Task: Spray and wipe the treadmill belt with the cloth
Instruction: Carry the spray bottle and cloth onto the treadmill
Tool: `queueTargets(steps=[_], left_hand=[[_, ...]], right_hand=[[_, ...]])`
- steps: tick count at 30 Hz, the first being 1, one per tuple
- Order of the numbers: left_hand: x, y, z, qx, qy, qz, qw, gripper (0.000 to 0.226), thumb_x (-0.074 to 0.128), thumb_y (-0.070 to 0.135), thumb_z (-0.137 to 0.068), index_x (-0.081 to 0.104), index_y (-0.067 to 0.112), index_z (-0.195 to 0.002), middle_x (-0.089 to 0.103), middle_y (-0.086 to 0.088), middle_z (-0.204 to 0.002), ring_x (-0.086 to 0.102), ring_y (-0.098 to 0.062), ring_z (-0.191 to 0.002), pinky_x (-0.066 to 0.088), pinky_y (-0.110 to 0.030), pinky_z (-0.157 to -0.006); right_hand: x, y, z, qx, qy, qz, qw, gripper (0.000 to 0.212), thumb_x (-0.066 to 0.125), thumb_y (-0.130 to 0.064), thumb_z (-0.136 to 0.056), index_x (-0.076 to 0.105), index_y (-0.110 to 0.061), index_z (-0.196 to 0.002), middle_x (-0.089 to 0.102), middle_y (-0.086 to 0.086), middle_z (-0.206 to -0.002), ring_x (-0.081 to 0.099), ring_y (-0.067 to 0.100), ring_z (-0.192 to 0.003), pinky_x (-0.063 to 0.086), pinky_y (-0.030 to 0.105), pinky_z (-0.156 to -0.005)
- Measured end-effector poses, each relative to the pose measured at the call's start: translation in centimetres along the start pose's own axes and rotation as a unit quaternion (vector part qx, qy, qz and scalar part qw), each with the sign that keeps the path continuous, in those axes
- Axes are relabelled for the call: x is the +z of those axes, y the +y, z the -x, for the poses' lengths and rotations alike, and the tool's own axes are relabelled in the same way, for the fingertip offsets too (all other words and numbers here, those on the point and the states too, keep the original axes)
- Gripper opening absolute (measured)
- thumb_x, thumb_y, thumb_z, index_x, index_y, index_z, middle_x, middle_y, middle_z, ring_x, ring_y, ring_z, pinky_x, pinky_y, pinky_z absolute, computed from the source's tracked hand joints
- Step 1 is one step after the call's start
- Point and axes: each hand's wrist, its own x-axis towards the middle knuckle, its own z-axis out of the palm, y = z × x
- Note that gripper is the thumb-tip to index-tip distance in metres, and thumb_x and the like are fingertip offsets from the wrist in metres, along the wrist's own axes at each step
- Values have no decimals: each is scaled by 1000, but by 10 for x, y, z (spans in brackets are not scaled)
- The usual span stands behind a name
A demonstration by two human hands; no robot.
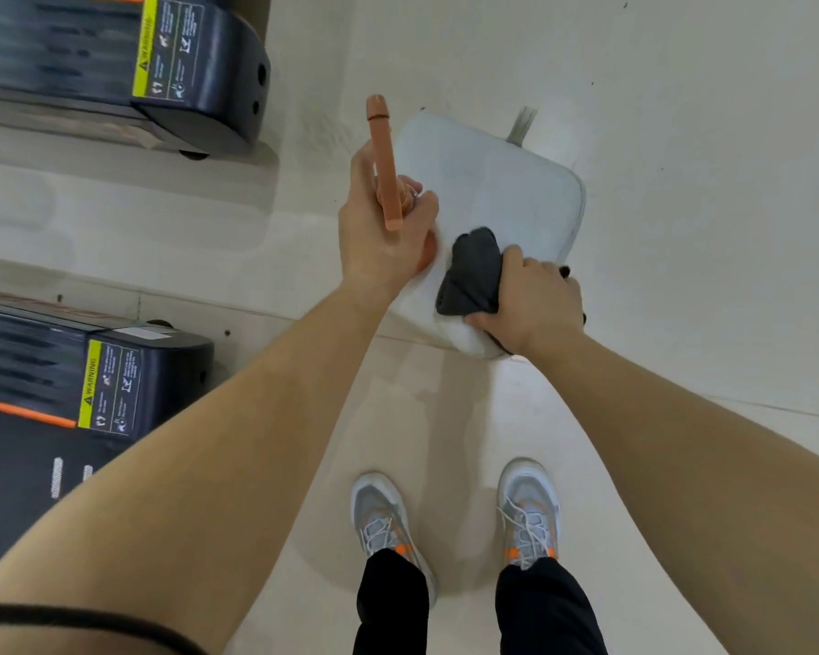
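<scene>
The left hand [383, 241] is curled round the neck of a spray bottle [382, 156]. Its long, matte orange plastic sprayer head points away from the body, and the bottle's body is hidden under the fist. The right hand [537, 300] grips a bunched dark grey cloth [473, 271], soft and creased, which bulges out past the thumb. Both hands are over a pale, rounded-corner padded seat [497, 177], smooth and slightly shiny.

To the left lies the rear end of a treadmill [162, 366] with a glossy black end cap. Its dark belt [6, 470] has an orange strip along its edge and is well apart from cloth and bottle. A yellow label [91, 385] on the cap reads "WARNING", and the smaller print beside it is too blurred to read. A second treadmill [199, 73] further off bears the same label [145, 44]. Below are grey mesh trainers [529, 508] with orange accents on a pale floor [705, 229].
</scene>
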Motion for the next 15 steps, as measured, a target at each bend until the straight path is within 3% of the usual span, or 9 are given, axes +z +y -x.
queueTargets(steps=[3,5,7,9,11,13,15], left_hand=[[-14,16,10,-79,-6,21,997,46,72,30,-90,56,18,-131,66,14,-73,70,-11,-77,63,-44,-88],[-32,28,20,-111,-4,29,993,41,71,33,-89,59,16,-124,73,-11,-93,75,-21,-90,62,-46,-92],[-59,44,39,-124,-4,37,992,34,70,26,-85,62,10,-115,70,-14,-86,73,-22,-83,62,-44,-91],[-79,62,59,-110,-13,46,993,25,68,18,-84,64,25,-108,74,-3,-93,65,-20,-72,60,-37,-81],[-114,82,83,-108,-8,63,992,43,67,8,-88,59,42,-114,72,-12,-113,62,-31,-75,58,-31,-76],[-153,104,104,-102,5,74,992,57,67,4,-91,58,49,-125,60,-12,-99,59,-38,-77,57,-34,-73],[-196,124,124,-104,24,102,989,63,67,3,-91,58,61,-115,51,-3,-91,56,-34,-67,52,-42,-67]], right_hand=[[3,0,36,90,-134,-191,968,67,83,-56,-69,49,-20,-114,62,-1,-99,60,24,-90,52,39,-80],[-3,-7,69,134,-172,-344,913,60,89,-50,-65,59,-18,-106,67,-2,-98,65,19,-89,53,35,-78],[-22,-22,102,161,-207,-452,853,52,92,-43,-65,65,-16,-100,73,1,-96,70,19,-88,55,32,-75],[-41,-34,127,165,-247,-512,806,47,91,-39,-67,69,-15,-101,77,4,-93,73,20,-85,57,31,-73],[-70,-57,155,154,-294,-548,768,48,89,-38,-69,70,-13,-106,79,4,-93,75,21,-88,59,34,-75],[-101,-83,180,150,-334,-563,741,54,87,-39,-71,69,-11,-113,78,8,-100,74,25,-94,59,38,-81],[-131,-116,207,122,-360,-546,747,57,86,-40,-71,68,-11,-116,77,9,-102,74,25,-95,59,39,-83]])
